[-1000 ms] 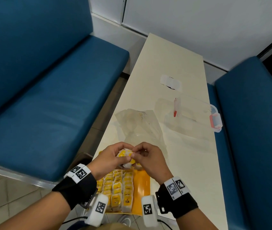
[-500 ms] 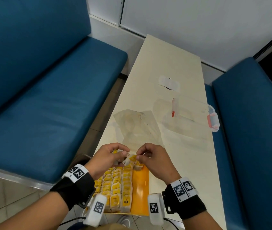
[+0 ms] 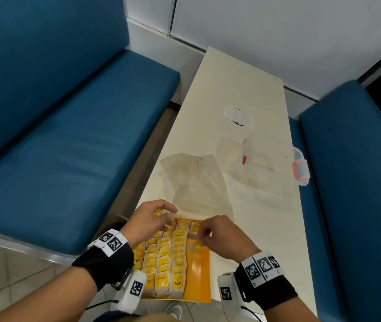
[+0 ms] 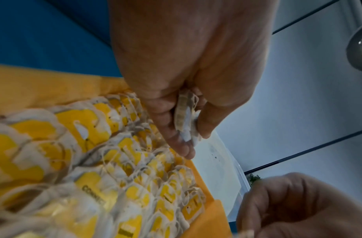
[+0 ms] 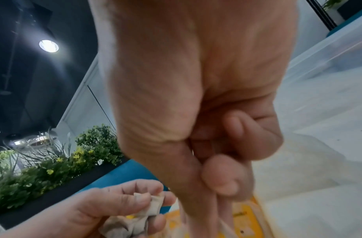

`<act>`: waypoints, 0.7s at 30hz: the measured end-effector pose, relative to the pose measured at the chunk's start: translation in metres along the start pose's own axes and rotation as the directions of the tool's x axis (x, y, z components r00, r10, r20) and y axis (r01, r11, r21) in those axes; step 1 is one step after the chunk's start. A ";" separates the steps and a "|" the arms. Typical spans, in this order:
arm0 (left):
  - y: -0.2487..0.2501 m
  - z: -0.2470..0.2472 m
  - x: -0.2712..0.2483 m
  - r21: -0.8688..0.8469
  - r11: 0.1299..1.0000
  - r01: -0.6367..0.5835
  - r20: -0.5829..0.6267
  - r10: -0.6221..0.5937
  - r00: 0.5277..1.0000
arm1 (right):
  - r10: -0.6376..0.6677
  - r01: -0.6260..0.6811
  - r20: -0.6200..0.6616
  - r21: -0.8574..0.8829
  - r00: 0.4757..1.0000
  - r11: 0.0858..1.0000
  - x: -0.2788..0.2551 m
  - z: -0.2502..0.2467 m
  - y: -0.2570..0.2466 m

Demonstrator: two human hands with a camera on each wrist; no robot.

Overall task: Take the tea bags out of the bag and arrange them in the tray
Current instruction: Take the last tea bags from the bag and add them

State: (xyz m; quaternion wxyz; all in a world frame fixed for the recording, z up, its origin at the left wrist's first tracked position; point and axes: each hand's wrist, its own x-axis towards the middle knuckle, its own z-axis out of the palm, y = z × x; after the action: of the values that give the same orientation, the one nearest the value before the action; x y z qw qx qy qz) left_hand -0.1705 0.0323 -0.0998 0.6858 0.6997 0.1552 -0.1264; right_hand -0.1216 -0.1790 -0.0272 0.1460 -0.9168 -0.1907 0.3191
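At the bottom centre of the head view, a yellow tray [image 3: 198, 275] sits on the near end of a cream surface [image 3: 243, 89], holding three rows of tea bags [image 3: 164, 259]. The left hand [image 3: 148, 220] pinches a bunch of tea bags [image 4: 186, 116] over the tray's far left corner. The right hand [image 3: 222, 235] has its grip curled, fingertips pinching a tea bag at the tray's far right. An empty clear plastic bag [image 3: 196, 180] lies just beyond, mid-frame.

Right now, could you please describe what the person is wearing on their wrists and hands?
Both hands are bare. The left wrist and right wrist each carry a black band with white tags printed in black square codes, plus a white camera block underneath, with thin dark cables trailing.
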 end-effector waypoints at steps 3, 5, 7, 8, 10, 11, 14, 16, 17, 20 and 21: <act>-0.002 -0.001 0.001 0.056 0.998 -0.002 0.001 0.002 1.000 | 0.014 0.001 0.153 -0.099 0.988 0.995 0.007 0.007 0.000; -0.003 -0.001 0.002 0.078 0.997 -0.002 0.004 0.001 1.000 | 0.030 -0.003 0.167 -0.156 0.986 0.988 0.014 0.014 0.002; -0.003 -0.002 0.002 0.088 0.996 -0.001 0.006 0.001 1.000 | 0.046 -0.028 0.090 -0.192 0.995 0.981 0.022 0.021 0.005; -0.003 -0.002 0.002 0.090 0.996 0.001 0.007 -0.001 1.000 | 0.055 -0.046 0.034 -0.206 0.998 0.977 0.026 0.025 0.007; -0.002 -0.003 0.001 0.086 0.996 0.005 0.011 -0.006 1.000 | 0.064 -0.075 -0.058 -0.227 0.996 0.971 0.031 0.031 0.012; -0.001 -0.003 0.001 0.086 0.996 0.005 0.012 -0.006 1.000 | 0.059 -0.079 -0.091 -0.235 0.994 0.969 0.033 0.034 0.014; 0.000 -0.002 0.001 0.093 0.996 0.005 0.017 -0.007 1.000 | 0.012 -0.057 -0.165 -0.273 0.986 0.960 0.034 0.039 0.017; 0.000 -0.002 0.001 0.097 0.995 0.009 0.017 -0.011 1.000 | -0.013 -0.049 -0.207 -0.294 0.978 0.955 0.035 0.039 0.018; 0.000 -0.003 0.001 0.095 0.995 0.013 0.018 -0.014 1.000 | -0.018 -0.051 -0.224 -0.299 0.974 0.953 0.035 0.040 0.018; 0.000 -0.003 0.002 0.094 0.995 0.020 0.023 -0.022 0.999 | -0.012 -0.074 -0.267 -0.310 0.964 0.948 0.035 0.042 0.019; 0.000 -0.003 0.002 0.093 0.995 0.020 0.026 -0.023 0.999 | -0.008 -0.083 -0.280 -0.312 0.960 0.946 0.036 0.044 0.020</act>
State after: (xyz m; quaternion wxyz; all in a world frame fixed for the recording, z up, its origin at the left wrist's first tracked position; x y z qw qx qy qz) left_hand -0.1685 0.0351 -0.1007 0.6531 0.7274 0.1474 -0.1504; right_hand -0.1189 -0.1742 -0.0865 0.0139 -0.9674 -0.2000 0.1547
